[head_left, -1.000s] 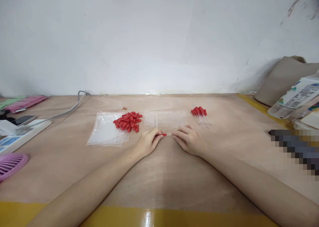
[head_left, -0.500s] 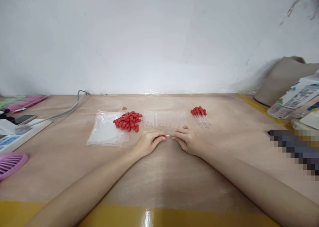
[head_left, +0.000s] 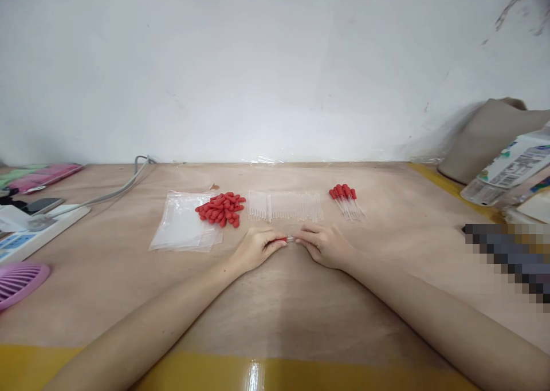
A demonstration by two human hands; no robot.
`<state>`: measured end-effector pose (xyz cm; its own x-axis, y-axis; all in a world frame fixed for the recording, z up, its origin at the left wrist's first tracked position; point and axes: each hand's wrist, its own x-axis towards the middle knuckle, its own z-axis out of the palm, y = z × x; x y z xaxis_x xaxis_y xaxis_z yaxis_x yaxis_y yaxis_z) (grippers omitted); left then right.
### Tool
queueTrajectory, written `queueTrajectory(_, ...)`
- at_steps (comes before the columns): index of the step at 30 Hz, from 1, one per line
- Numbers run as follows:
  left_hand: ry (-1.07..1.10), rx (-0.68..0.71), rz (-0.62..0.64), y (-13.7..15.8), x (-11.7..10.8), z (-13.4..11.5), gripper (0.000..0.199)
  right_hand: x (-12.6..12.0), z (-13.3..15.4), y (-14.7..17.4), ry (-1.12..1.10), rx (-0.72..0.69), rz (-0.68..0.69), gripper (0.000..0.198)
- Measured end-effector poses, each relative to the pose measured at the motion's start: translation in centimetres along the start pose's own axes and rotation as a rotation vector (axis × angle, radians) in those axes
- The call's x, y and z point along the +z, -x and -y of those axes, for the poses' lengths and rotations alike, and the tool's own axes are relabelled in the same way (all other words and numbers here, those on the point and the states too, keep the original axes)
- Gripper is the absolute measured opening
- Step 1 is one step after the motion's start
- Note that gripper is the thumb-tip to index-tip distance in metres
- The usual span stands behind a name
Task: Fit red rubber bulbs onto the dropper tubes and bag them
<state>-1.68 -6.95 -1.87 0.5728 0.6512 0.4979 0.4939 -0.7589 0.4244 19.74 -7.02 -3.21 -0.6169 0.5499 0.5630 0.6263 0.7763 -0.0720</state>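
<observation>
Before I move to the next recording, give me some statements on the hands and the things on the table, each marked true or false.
1. The left hand grips a red bulb. True.
2. The right hand lies flat on the table, away from everything. False: its fingertips hold a clear tube.
3. The pile of red bulbs overlaps the clear bags. True.
4. The row of clear tubes lies right of the red-capped tubes. False: it lies to their left.
5. The power strip is at the table's right. False: it is at the left.
</observation>
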Motion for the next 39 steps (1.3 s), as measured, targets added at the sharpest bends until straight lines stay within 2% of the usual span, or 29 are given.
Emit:
queueTrajectory(5,0.023,0.041,-0.041,0.3,0.2,-0.4,0.016,0.3,-0.1,0.1,-0.120,0.049,-0.039,0.025)
queueTrajectory(11,0.077,-0.163,-0.176,0.3,-0.1,0.3,0.018,0.1,-0.4,0.3,-0.208,0.175,-0.161,0.024)
queueTrajectory(14,0.094,-0.176,-0.148,0.3,-0.1,0.7,0.020,0.1,-0.2,0.3,-0.236,0.139,-0.159,0.023)
queueTrajectory(18,0.103,-0.180,-0.117,0.2,0.0,0.6,0.022,0.1,0.3,0.1,-0.167,0.106,-0.136,0.022)
queueTrajectory(24,0.127,-0.155,-0.123,0.1,-0.1,0.2,0.020,-0.1,0.6,0.0,-0.120,0.099,-0.124,0.023)
queueTrajectory(27,0.142,-0.148,-0.099,0.1,-0.1,0.2,0.017,0.0,0.3,0.0,-0.178,0.073,-0.118,0.023)
queueTrajectory(33,0.253,-0.218,0.031,0.4,0.0,0.3,0.016,0.5,-0.5,-0.1,-0.338,0.035,-0.068,0.022)
queueTrajectory(36,0.273,-0.221,0.061,0.6,0.1,0.3,0.017,0.4,-0.7,-0.2,-0.330,0.010,-0.046,0.022)
queueTrajectory(39,0.224,-0.205,0.039,0.6,0.2,0.2,0.019,0.2,-0.6,-0.2,-0.267,-0.011,-0.065,0.022)
